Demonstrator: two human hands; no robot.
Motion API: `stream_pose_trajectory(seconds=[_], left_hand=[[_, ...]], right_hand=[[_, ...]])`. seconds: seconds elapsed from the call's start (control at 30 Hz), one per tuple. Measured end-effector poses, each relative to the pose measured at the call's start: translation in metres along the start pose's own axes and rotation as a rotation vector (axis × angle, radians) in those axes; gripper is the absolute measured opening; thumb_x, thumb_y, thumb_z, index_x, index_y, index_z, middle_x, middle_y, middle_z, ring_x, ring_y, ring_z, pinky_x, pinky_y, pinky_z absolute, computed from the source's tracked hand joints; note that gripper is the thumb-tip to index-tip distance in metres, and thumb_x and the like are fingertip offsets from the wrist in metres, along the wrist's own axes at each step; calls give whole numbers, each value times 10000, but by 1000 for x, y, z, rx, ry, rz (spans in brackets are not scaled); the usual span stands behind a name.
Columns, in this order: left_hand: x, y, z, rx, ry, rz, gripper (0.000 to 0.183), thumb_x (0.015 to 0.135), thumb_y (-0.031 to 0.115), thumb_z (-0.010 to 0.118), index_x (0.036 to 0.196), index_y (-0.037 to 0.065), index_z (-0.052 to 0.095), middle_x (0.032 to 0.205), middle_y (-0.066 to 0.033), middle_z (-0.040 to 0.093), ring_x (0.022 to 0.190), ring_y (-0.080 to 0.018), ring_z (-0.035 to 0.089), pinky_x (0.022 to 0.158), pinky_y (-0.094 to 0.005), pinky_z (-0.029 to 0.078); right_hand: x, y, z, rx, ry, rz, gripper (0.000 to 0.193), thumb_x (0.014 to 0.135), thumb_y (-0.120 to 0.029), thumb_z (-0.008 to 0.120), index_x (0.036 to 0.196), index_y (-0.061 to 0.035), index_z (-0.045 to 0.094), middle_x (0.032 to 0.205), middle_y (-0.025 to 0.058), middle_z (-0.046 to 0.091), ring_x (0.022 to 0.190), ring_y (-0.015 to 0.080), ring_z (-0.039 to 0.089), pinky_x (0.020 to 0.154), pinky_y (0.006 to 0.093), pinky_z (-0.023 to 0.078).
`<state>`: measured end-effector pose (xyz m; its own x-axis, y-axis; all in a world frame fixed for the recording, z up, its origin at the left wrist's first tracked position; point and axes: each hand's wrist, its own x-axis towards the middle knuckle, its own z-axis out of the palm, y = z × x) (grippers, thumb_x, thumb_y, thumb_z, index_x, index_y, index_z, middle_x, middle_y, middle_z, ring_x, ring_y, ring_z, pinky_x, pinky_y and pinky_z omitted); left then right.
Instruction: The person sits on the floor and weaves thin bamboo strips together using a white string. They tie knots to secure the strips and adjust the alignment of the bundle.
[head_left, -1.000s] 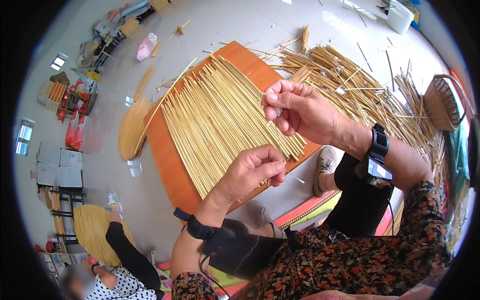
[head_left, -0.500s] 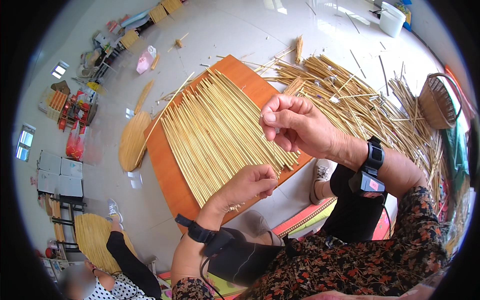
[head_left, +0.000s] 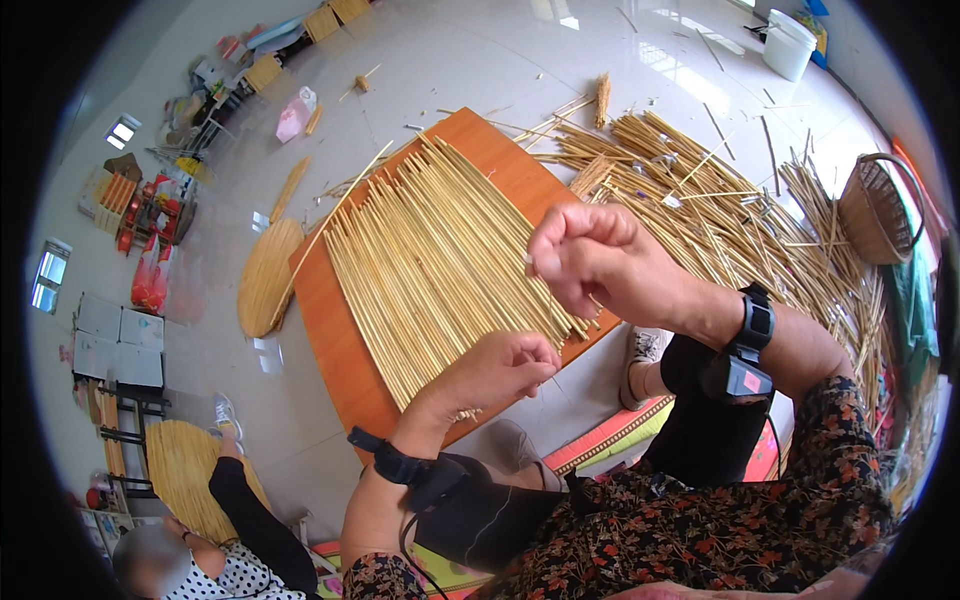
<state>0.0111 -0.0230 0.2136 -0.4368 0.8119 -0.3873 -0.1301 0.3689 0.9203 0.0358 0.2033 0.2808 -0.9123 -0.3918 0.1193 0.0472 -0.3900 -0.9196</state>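
Note:
A row of pale straw stalks (head_left: 430,265), laid side by side as a mat, covers most of the low orange-brown table (head_left: 318,325). Above its near right edge, my right hand (head_left: 612,258) is raised with thumb and forefinger pinched. A tiny pale speck shows at those fingertips; what it belongs to is too fine to name. My left hand (head_left: 490,372) hovers lower, over the near edge of the stalks, its fingers curled closed against the thumb. Whatever it may hold is hidden. Both wrists wear black strapped devices.
Loose stalks (head_left: 690,190) lie heaped on the floor at the right, beside a wicker basket (head_left: 868,215). A white bucket (head_left: 788,45) stands at the far right. An oval woven mat (head_left: 268,285) is left of the table. Another person (head_left: 205,565) sits at lower left by a woven mat.
My right hand has shifted slightly right, its fingers curling tighter. My left hand stays closed in nearly the same place. The stalks on the table look unchanged.

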Motion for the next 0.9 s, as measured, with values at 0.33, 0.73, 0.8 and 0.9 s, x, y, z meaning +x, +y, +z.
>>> stream_pose_trajectory(seconds=[0.33, 0.73, 0.8, 0.9], left_hand=[[-29, 4, -66, -617, 642, 486, 53, 963, 91, 600, 910, 91, 604, 1016, -105, 691, 604, -68, 563, 528, -214, 481], [-23, -9, -79, -827, 674, 579, 68, 1025, 168, 583, 1002, 112, 615, 956, -40, 650, 639, -88, 527, 560, -252, 437], [-21, -6, -75, -837, 682, 560, 66, 1028, 174, 594, 1000, 121, 621, 952, -15, 636, 629, -74, 497, 560, -240, 423], [-25, -3, -70, -855, 710, 540, 69, 1031, 178, 598, 1000, 121, 620, 935, -2, 628, 636, -70, 493, 565, -239, 421]], right_hand=[[-26, -18, 67, 60, -736, -541, 128, 970, -54, 668, 937, 58, 721, 739, 108, 634, 546, 214, 611, 444, 326, 434], [-17, -11, 83, 167, -664, -698, 85, 919, 3, 722, 894, 83, 715, 665, 102, 603, 509, 210, 593, 404, 329, 385], [-16, -11, 84, 161, -658, -714, 84, 918, 4, 724, 902, 86, 715, 664, 102, 603, 504, 210, 593, 401, 324, 384], [-15, -11, 86, 136, -663, -721, 82, 917, 7, 724, 916, 89, 717, 662, 103, 603, 498, 206, 591, 396, 319, 383]])
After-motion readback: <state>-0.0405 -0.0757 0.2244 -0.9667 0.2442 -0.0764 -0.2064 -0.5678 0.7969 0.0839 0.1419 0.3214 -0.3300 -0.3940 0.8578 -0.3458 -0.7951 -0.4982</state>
